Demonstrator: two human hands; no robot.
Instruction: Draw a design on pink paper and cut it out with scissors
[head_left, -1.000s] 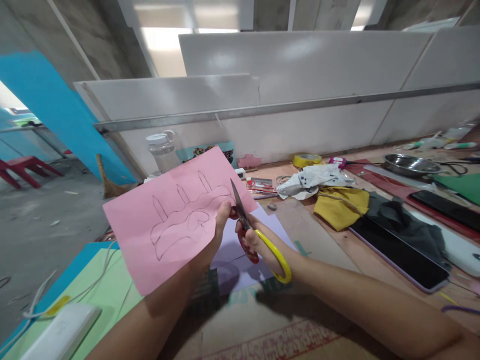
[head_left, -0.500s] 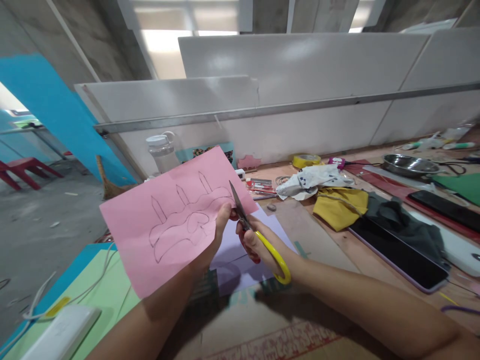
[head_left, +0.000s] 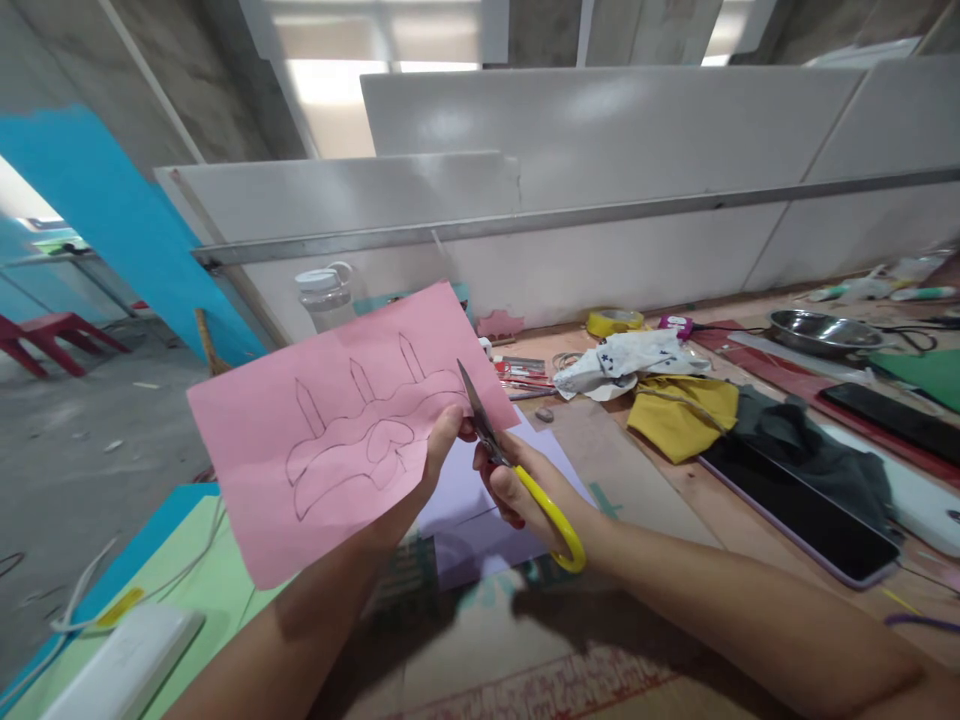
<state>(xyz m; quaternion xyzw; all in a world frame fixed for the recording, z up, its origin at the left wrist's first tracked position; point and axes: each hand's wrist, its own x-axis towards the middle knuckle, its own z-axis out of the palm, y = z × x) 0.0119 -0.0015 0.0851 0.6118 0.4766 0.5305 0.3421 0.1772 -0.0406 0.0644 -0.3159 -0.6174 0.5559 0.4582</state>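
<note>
My left hand (head_left: pixel 441 452) pinches the right edge of a pink paper sheet (head_left: pixel 330 430), held up above the table. A cake with three candles is drawn on it in pencil. My right hand (head_left: pixel 517 490) grips scissors (head_left: pixel 517 470) with yellow and red handles. Their blades point up and bite into the paper's right edge, close to my left thumb. Most of my left hand is hidden behind the sheet.
Lilac paper (head_left: pixel 480 510) and green sheets (head_left: pixel 202 590) lie below my hands. A water bottle (head_left: pixel 326 297) stands behind. To the right lie yellow cloth (head_left: pixel 682 410), dark cloth (head_left: pixel 810 445), a tablet (head_left: pixel 802 510), tape roll (head_left: pixel 613 320) and a steel bowl (head_left: pixel 817 330).
The pink paper has turned a little and shifted left and up in my left hand. The scissors have stayed at its right edge.
</note>
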